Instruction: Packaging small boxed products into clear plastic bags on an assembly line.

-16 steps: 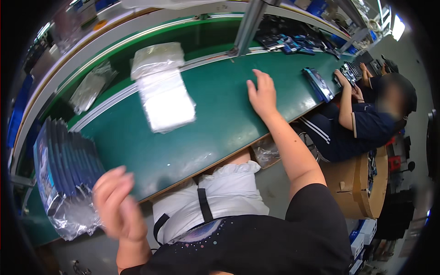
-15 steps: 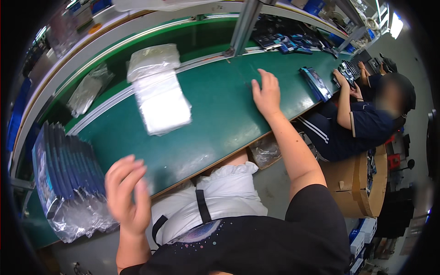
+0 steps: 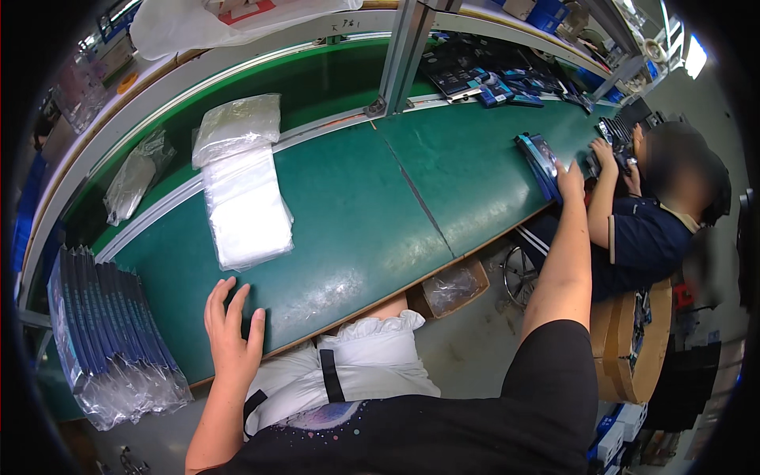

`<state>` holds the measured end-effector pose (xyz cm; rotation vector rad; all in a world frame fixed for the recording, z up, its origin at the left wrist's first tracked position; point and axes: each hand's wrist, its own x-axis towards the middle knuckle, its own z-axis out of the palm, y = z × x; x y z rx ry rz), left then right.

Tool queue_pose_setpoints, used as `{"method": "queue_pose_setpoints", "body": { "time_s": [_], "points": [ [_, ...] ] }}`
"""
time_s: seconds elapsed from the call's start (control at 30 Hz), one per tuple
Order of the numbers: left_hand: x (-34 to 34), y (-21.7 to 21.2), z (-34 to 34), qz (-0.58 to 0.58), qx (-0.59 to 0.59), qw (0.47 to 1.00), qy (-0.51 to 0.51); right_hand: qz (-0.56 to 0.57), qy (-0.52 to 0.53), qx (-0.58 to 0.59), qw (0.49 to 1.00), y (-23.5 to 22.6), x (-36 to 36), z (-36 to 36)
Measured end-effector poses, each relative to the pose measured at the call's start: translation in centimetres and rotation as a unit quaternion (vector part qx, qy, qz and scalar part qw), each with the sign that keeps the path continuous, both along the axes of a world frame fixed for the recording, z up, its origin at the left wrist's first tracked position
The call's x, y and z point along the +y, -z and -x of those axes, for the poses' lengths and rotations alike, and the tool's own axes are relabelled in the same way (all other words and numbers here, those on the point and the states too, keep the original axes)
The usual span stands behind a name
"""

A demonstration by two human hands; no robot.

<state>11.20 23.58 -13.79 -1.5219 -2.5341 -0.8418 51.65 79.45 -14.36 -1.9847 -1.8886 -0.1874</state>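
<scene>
My left hand (image 3: 231, 328) hovers above the near edge of the green table, fingers apart and nothing in it. My right arm stretches out to the right. Its hand (image 3: 571, 184) is closed at the near right edge of a small stack of flat blue boxes (image 3: 540, 162), and part of its grip is hidden. A pile of clear plastic bags (image 3: 245, 210) lies flat in front of me. Left of my left hand stands a row of dark blue flat packages in clear plastic bags (image 3: 115, 317), leaning together.
A co-worker (image 3: 657, 237) sits at the right, hands on dark items. Many blue and black boxes (image 3: 503, 75) are heaped at the back right. A metal post (image 3: 400, 59) rises at the table's back edge. Cardboard boxes (image 3: 455, 286) stand below the table's front edge.
My right hand has moved from over the middle of the table rightward to the blue boxes. My left hand has shifted slightly. The view has turned a little to the right.
</scene>
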Motion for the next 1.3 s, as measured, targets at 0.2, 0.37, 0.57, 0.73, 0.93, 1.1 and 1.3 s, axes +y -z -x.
{"method": "queue_pose_setpoints", "body": {
  "time_s": [0.2,0.37,0.57,0.73,0.93,1.1,1.3],
  "points": [
    [0.3,-0.4,-0.4,0.029,0.048,0.998,-0.013,0.24,-0.132,0.167,0.947,-1.1,-0.7,1.8],
    [0.5,0.2,0.4,-0.025,0.042,0.999,-0.021,0.317,-0.287,0.156,0.89,-3.7,-7.6,9.6],
    [1.3,0.6,3.0,-0.082,0.09,0.993,-0.013,0.348,-0.426,0.162,0.819,-4.0,-17.3,18.7],
    [3.4,-0.1,4.7,-0.086,0.128,0.987,0.052,0.206,-0.44,0.037,0.873,-4.7,-20.0,21.2],
    [4.1,0.3,7.2,-0.072,0.1,0.991,0.057,0.123,-0.454,-0.028,0.882,-4.7,-25.4,23.3],
    [4.3,0.9,7.5,-0.156,0.043,0.982,0.095,-0.092,-0.462,0.136,0.872,-3.7,-29.1,23.5],
    [4.2,0.0,6.7,-0.211,-0.033,0.972,0.103,0.462,-0.38,0.697,0.396,-3.5,-33.8,24.7]
  ]
}}
